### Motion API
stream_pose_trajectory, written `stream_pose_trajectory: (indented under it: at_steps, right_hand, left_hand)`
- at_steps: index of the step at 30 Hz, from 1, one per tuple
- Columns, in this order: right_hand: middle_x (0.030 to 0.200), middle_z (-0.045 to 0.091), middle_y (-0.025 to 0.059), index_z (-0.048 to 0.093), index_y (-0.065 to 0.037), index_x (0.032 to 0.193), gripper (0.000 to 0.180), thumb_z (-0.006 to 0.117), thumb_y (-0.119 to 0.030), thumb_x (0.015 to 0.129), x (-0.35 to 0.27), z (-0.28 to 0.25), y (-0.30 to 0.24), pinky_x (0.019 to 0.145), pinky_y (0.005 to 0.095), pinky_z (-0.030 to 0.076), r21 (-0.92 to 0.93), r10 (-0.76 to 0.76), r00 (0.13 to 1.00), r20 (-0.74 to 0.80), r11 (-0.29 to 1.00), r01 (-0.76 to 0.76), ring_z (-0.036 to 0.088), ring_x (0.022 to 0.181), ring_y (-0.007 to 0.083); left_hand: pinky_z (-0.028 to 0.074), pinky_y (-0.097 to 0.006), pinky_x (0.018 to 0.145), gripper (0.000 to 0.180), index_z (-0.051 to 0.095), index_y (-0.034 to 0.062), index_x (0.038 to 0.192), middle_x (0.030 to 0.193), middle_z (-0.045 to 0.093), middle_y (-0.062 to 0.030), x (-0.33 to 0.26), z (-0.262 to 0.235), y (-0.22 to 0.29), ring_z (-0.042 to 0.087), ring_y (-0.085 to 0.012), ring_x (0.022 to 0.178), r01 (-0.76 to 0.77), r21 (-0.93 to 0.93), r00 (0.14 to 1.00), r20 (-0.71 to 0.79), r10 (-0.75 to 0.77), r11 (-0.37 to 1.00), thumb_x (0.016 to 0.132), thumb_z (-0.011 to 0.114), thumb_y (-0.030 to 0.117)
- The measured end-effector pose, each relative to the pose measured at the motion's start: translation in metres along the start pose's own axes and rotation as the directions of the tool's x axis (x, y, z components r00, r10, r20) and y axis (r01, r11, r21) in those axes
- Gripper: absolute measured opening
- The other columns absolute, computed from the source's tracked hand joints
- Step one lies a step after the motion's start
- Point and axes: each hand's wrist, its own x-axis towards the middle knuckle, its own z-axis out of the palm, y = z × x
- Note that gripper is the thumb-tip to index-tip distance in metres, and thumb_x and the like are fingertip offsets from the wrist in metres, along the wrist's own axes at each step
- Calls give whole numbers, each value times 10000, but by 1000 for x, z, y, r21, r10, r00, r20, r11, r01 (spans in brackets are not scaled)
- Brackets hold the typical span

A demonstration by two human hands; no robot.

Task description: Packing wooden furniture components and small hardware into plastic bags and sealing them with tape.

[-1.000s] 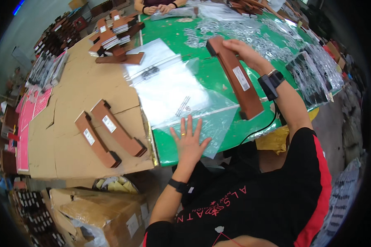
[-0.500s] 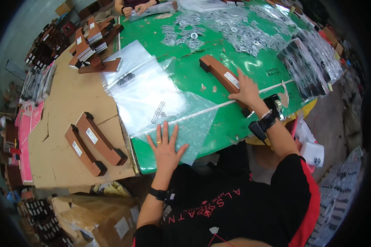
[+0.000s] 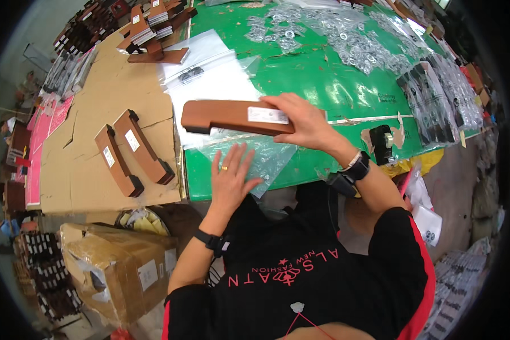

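Observation:
My right hand grips one end of a long brown wood-like bar with a white label on its side. The bar is held level, over a pile of clear plastic bags. Below it, my left hand is open, fingers spread, over a clear plastic bag near the table's front edge. Whether the left fingers press on that bag I cannot tell. To the left, two more labelled brown bars with black ends lie side by side on the cardboard.
A tape dispenser stands to the right of my right hand. Small clear packets are spread over the green table. Bagged bars lie at right; stacked brown bars stand at back left. A cardboard box sits below.
My right hand has taken hold of the brown bar, lifted it off the table and swung it left, now level. My left hand stays near the plastic bag. The view has shifted.

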Motion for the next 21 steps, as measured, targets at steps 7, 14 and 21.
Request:
stream_pose_trajectory:
  at_steps: [7, 14, 21]
  right_hand:
    - [1072, 575, 105, 513, -77, 1387, 862, 884, -158, 613, 1, 68, 17, 907, 437, 470, -22, -140, 966, 216, 989, 148, 564, 1041, 321]
    - [1234, 594, 127, 525, -66, 1392, 821, 884, -260, 679, 9, 18, 7, 1000, 410, 456, 240, -41, 998, 52, 970, 28, 566, 1173, 316]
    - [1396, 562, 117, 484, -50, 1455, 872, 894, -246, 711, -6, -32, -9, 1094, 364, 404, 475, 166, 986, 1, 868, -147, 534, 1282, 238]
  left_hand:
    - [371, -447, 1052, 600, 626, 142, 1274, 1234, 621, -41, -35, -9, 16, 577, -226, 1160, -57, -180, 998, 19, 62, 982, 744, 787, 373]
    - [439, -418, 882, 190, 679, 101, 967, 999, 679, -33, -19, -8, 5, 616, -241, 960, -45, -334, 996, -87, 17, 941, 805, 745, 178]
    - [439, -424, 802, 210, 659, 101, 937, 936, 633, -68, 58, -22, -28, 585, -281, 914, -53, -480, 997, -81, 16, 876, 777, 771, 178]
